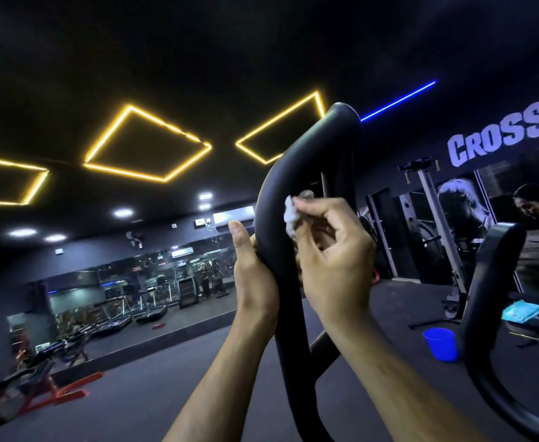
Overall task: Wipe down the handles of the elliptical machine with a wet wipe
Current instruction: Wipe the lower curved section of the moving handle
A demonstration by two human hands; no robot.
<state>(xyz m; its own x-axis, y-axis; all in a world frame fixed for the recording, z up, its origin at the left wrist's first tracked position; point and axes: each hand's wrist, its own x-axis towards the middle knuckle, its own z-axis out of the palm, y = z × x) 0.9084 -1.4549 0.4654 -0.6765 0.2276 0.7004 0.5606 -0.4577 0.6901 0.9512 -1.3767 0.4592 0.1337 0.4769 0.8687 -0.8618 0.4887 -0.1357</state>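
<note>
A thick black curved handle [297, 161] of the elliptical machine rises through the middle of the view. My left hand [254, 272] grips the handle from the left, thumb pointing up. My right hand [332, 250] pinches a crumpled white wet wipe [291, 215] and holds it against the handle's right side, just above my left hand. A second black handle [491, 282] of the machine curves up at the right.
A blue plastic cup [441, 344] and a light blue packet [523, 311] lie at the right near the second handle. Treadmills [147, 311] and a mirror wall stand far left. A weight rack [434, 218] stands behind, under a wall sign.
</note>
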